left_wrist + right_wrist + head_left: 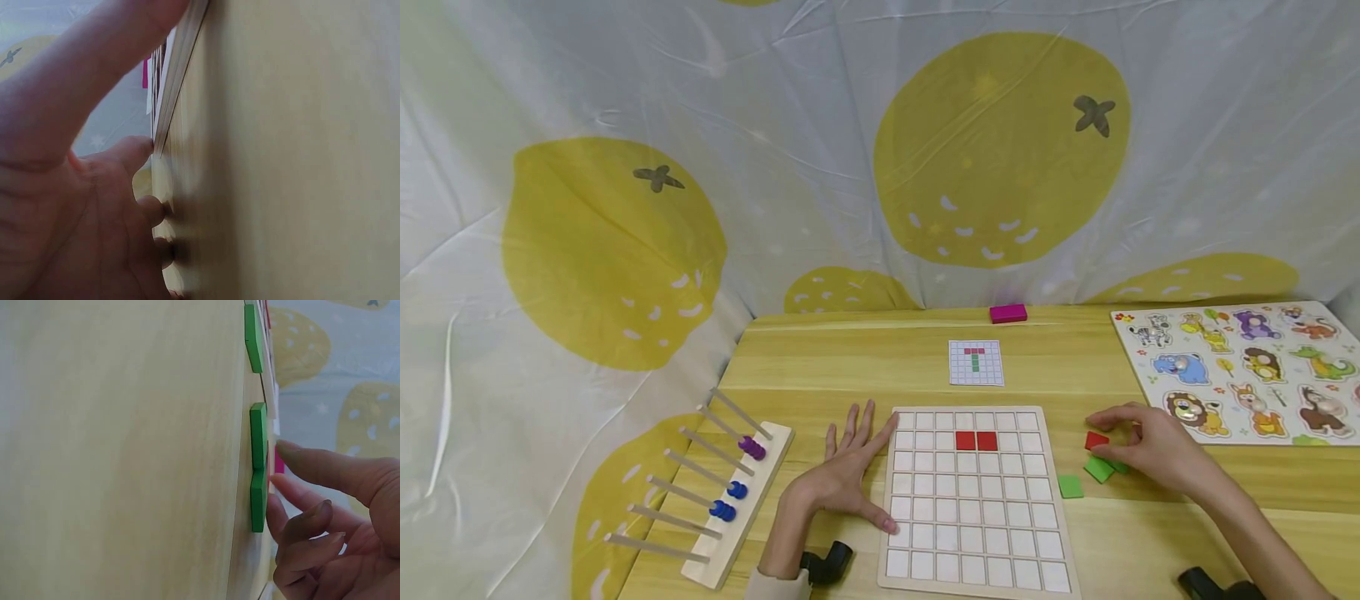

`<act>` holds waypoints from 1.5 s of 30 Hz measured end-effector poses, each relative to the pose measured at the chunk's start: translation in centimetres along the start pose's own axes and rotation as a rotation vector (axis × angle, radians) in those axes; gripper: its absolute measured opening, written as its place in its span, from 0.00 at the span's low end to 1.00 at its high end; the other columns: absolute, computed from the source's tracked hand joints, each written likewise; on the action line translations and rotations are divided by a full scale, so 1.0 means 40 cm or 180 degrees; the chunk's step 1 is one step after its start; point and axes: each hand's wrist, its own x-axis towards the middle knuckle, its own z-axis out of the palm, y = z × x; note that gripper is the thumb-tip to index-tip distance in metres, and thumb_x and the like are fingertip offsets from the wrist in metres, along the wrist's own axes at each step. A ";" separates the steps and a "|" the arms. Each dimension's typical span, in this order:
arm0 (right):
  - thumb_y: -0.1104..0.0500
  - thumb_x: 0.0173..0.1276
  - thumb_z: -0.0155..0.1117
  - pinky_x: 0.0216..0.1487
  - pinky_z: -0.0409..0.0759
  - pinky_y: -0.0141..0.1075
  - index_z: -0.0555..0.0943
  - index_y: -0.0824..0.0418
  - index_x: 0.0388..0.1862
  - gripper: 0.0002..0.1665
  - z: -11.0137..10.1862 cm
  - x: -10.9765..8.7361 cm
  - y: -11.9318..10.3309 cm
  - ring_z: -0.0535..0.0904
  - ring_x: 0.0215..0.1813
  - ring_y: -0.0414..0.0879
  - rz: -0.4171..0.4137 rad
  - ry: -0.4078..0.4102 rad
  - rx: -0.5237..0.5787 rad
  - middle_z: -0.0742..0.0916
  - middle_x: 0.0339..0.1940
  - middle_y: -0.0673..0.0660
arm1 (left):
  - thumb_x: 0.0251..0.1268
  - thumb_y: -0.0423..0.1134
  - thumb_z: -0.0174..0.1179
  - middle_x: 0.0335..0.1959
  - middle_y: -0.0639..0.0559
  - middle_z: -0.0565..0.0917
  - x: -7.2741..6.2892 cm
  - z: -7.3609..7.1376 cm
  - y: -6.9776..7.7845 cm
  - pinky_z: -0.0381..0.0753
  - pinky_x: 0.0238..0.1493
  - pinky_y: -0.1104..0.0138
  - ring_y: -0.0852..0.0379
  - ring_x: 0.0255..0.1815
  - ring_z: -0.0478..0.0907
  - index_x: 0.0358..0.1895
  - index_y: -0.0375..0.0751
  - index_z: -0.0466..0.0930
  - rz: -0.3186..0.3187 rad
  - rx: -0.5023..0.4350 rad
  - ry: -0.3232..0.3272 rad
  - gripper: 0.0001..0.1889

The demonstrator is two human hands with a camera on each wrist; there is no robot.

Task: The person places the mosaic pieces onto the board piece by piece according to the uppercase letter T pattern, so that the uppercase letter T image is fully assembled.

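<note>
A white wooden grid board [970, 502] lies in front of me, with two red square tiles [976, 441] side by side in its second row. My left hand [841, 479] rests at the board's left side, fingers spread, its thumb [94, 69] on the edge. To the right of the board, my right hand [1159, 446] reaches down to a loose red tile [1096, 439], thumb and index fingertips on either side of it with a gap. Two green tiles [258, 469] lie by that red one, partly under the hand in the head view. Another green tile [1071, 487] sits beside the board.
A small pattern card [976, 368] with a red and green T lies behind the board, and a magenta block [1008, 314] stands near the curtain. An animal puzzle board [1217, 375] occupies the back right. At left is a bead rack [752, 508] with slanted pegs.
</note>
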 end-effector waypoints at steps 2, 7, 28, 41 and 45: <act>0.58 0.62 0.78 0.22 0.64 0.31 0.88 0.63 0.50 0.18 0.000 0.001 0.000 0.63 0.21 0.35 0.0041 -0.0017 -0.0015 0.91 0.43 0.57 | 0.37 0.58 0.85 0.84 0.38 0.23 0.000 0.000 0.000 0.19 0.78 0.31 0.36 0.84 0.15 0.86 0.59 0.35 0.0003 -0.0001 0.0000 0.76; 0.58 0.63 0.78 0.22 0.63 0.31 0.88 0.63 0.50 0.18 0.002 0.002 0.001 0.63 0.21 0.35 0.0095 -0.0058 -0.0016 0.90 0.42 0.56 | 0.37 0.58 0.85 0.85 0.39 0.23 0.000 0.000 0.000 0.18 0.78 0.32 0.37 0.84 0.15 0.85 0.59 0.34 -0.0005 0.0009 -0.0011 0.76; 0.59 0.65 0.76 0.22 0.63 0.32 0.88 0.63 0.51 0.17 0.003 0.001 -0.001 0.63 0.22 0.36 0.0138 -0.0094 0.0020 0.90 0.44 0.57 | 0.37 0.58 0.85 0.85 0.37 0.23 -0.002 0.001 -0.001 0.19 0.78 0.30 0.35 0.84 0.15 0.86 0.55 0.35 0.0033 -0.0008 0.0018 0.76; 0.59 0.66 0.75 0.23 0.63 0.32 0.88 0.63 0.49 0.15 0.003 0.005 -0.005 0.63 0.21 0.36 0.0156 -0.0068 -0.0009 0.91 0.41 0.55 | 0.37 0.58 0.85 0.85 0.39 0.22 0.001 0.001 -0.001 0.18 0.78 0.31 0.36 0.84 0.15 0.86 0.58 0.34 0.0008 -0.0018 0.0002 0.76; 0.59 0.66 0.75 0.22 0.63 0.32 0.88 0.63 0.49 0.15 0.003 0.005 -0.005 0.63 0.21 0.36 0.0167 -0.0062 0.0000 0.91 0.41 0.56 | 0.37 0.58 0.85 0.85 0.40 0.22 0.000 0.001 -0.001 0.18 0.78 0.32 0.37 0.84 0.14 0.86 0.60 0.34 -0.0014 -0.0010 -0.0002 0.76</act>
